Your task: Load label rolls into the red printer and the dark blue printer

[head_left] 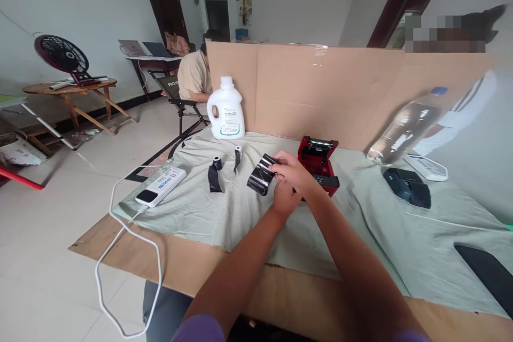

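Note:
A strip of glossy black film (pixel 261 175) is held above the cloth, bent over and catching the light. My right hand (pixel 295 172) pinches its right end with fingers and thumb. Just below, my left hand (pixel 285 196) is closed against the same end, its fingertips partly hidden. Behind my hands stands a small red printer-like device (pixel 316 163) with its lid up; my right wrist covers part of it. Left of the film, a small roll with a black strip (pixel 215 177) lies on the cloth, and another small black roll (pixel 238 157) is beside it.
A white detergent jug (pixel 226 112) stands at the back before a cardboard screen (pixel 304 96). A white power bank (pixel 161 187) with a looping cable is at left. At right are a plastic bottle (pixel 409 125), a dark device (pixel 406 187) and a black phone-like slab (pixel 487 272).

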Demonstrator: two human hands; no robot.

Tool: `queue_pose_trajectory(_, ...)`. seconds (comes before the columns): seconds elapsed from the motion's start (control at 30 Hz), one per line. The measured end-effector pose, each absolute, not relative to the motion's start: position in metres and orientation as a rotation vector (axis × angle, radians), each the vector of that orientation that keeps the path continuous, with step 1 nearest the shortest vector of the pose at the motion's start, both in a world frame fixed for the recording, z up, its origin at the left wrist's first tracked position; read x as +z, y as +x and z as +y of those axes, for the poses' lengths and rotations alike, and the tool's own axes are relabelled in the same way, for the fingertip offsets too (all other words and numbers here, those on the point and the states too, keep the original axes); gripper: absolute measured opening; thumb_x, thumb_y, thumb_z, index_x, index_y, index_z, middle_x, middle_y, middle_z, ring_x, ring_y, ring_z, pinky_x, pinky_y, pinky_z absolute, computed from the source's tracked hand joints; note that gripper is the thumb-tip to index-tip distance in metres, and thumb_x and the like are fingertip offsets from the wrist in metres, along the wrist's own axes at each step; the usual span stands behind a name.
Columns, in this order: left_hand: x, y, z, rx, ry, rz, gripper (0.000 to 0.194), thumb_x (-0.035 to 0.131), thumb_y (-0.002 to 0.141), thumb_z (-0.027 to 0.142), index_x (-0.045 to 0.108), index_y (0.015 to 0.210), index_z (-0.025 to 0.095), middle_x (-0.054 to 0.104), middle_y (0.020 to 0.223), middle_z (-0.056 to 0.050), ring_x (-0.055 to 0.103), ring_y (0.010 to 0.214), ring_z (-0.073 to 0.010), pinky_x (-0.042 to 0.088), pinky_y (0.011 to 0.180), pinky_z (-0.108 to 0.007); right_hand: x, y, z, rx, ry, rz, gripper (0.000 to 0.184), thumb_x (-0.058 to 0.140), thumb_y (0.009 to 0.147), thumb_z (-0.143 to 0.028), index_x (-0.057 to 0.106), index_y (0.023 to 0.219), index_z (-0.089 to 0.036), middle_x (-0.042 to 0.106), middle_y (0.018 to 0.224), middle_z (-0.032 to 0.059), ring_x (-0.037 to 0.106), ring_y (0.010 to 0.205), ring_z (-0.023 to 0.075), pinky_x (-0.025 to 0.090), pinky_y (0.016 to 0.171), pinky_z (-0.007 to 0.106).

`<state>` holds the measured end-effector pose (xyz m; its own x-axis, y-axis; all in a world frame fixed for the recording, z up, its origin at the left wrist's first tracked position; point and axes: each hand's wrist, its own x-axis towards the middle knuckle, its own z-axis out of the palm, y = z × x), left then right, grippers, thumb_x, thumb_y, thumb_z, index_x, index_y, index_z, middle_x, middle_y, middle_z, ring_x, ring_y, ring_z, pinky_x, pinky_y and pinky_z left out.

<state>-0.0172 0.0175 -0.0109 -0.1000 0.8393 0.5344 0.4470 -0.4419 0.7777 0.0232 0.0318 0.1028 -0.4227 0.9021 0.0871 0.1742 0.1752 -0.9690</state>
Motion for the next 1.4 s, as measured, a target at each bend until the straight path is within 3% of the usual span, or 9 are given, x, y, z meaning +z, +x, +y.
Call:
queue_pose_trajectory(0.2,-0.018,-0.013,0.014,1.685,1.759,1.397,0.040,0.061,0.093,0.037,0.059,0.130,0.019,0.066,0.125,-0.014,0.061,0.120,-0.0285,0.050,0.106,-0.047,0.145,0.115,0.030,1.553,-0.837,-1.518,0.029,0.079,0.066,-0.034,0.063,0.086,-0.020,0.057,0.074,-0.0023,0.049,0.062,0.0112,0.036,0.057,0.027)
queue_pose_trajectory(0.4,-0.008,-0.017,0.007,1.769,2.178,1.378,0.037,0.060,0.089,0.028,0.062,0.125,0.021,0.060,0.129,-0.013,0.056,0.120,-0.0277,0.048,0.103,-0.046,0.134,0.165,0.062,0.934,-1.334,-1.931,0.014,0.063,0.079,-0.027,0.072,0.083,-0.017,0.066,0.075,0.0012,0.058,0.072,0.0175,0.042,0.067,0.030)
queue_pose_trajectory(0.57,-0.007,-0.012,0.004,1.806,2.376,1.337,0.042,0.059,0.089,0.028,0.057,0.131,0.020,0.059,0.130,-0.014,0.055,0.120,-0.0267,0.045,0.103,-0.044,0.101,0.158,0.082,0.519,-1.677,-2.162,0.023,0.059,0.084,-0.018,0.076,0.099,-0.018,0.075,0.103,0.0086,0.062,0.103,0.0261,0.045,0.090,0.035)
queue_pose_trajectory(0.7,-0.007,-0.010,0.002,1.754,2.423,1.397,0.036,0.061,0.087,0.025,0.064,0.123,0.022,0.058,0.131,-0.012,0.053,0.120,-0.0266,0.044,0.103,-0.042,0.085,0.148,0.089,0.341,-1.772,-2.175,0.027,0.061,0.084,-0.019,0.077,0.106,-0.018,0.075,0.108,0.0137,0.056,0.116,0.0324,0.043,0.098,0.041)
queue_pose_trajectory(0.93,-0.003,-0.008,-0.002,1.587,2.382,1.535,0.027,0.060,0.090,0.023,0.074,0.112,0.027,0.061,0.128,-0.008,0.051,0.119,-0.0261,0.042,0.106,-0.043,0.079,0.146,0.103,0.415,-1.809,-2.064,0.020,0.074,0.071,-0.017,0.079,0.090,-0.023,0.074,0.098,0.0136,0.050,0.122,0.0396,0.043,0.096,0.050)
queue_pose_trajectory(1.03,-0.003,-0.008,-0.002,1.594,2.402,1.535,0.030,0.059,0.090,0.020,0.075,0.113,0.029,0.063,0.127,-0.008,0.051,0.117,-0.0259,0.041,0.105,-0.043,0.085,0.157,0.107,0.519,-1.774,-2.036,0.017,0.077,0.071,-0.032,0.078,0.085,-0.024,0.073,0.089,0.0100,0.055,0.115,0.0375,0.042,0.096,0.050)
queue_pose_trajectory(1.13,-0.004,-0.008,-0.003,1.585,2.433,1.546,0.033,0.057,0.090,0.015,0.076,0.113,0.030,0.064,0.124,-0.007,0.051,0.116,-0.0259,0.041,0.103,-0.043,0.094,0.175,0.111,0.721,-1.646,-1.902,0.032,0.069,0.077,-0.051,0.075,0.082,-0.020,0.072,0.085,0.0082,0.062,0.097,0.0303,0.045,0.092,0.045)
queue_pose_trajectory(1.3,-0.006,-0.007,-0.006,1.586,2.495,1.493,0.034,0.055,0.091,0.014,0.075,0.114,0.029,0.067,0.119,-0.007,0.052,0.115,-0.0254,0.041,0.101,-0.041,0.096,0.181,0.119,0.619,-1.470,-1.392,0.063,0.063,0.079,-0.061,0.061,0.124,-0.017,0.067,0.118,0.0135,0.058,0.116,0.0285,0.043,0.100,0.041)
queue_pose_trajectory(1.4,-0.005,-0.008,-0.008,1.542,2.525,1.503,0.033,0.054,0.092,0.016,0.075,0.114,0.030,0.068,0.117,-0.006,0.054,0.115,-0.0252,0.041,0.100,-0.040,0.089,0.168,0.122,0.752,-1.272,-1.293,0.058,0.054,0.083,-0.062,0.058,0.121,-0.019,0.065,0.124,0.0111,0.058,0.114,0.0237,0.044,0.099,0.036)
